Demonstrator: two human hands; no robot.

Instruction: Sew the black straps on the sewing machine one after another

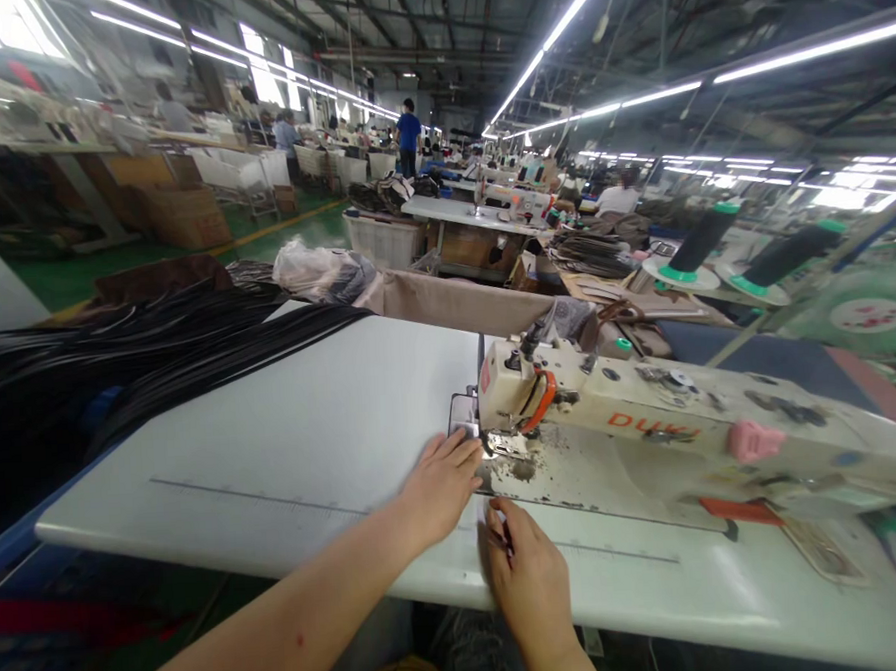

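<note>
A cream sewing machine (648, 430) with orange lettering stands on a pale table (287, 414). My left hand (442, 481) lies flat beside its needle area, fingers stretched over the metal plate (463, 415) left of the presser foot (506, 443). Nearer the table's front edge, my right hand (527, 562) is closed, thumb and fingers pinched together around something small and dark that I cannot make out. The two hands are apart. Dark lint is scattered on the machine bed right of the foot.
Long black strips (216, 358) are heaped over the table's left side. Two black thread cones (702, 242) stand at the back right. A fabric-lined bin (446, 301) sits behind the table. Farther off, a person in blue (408, 134) stands in the aisle.
</note>
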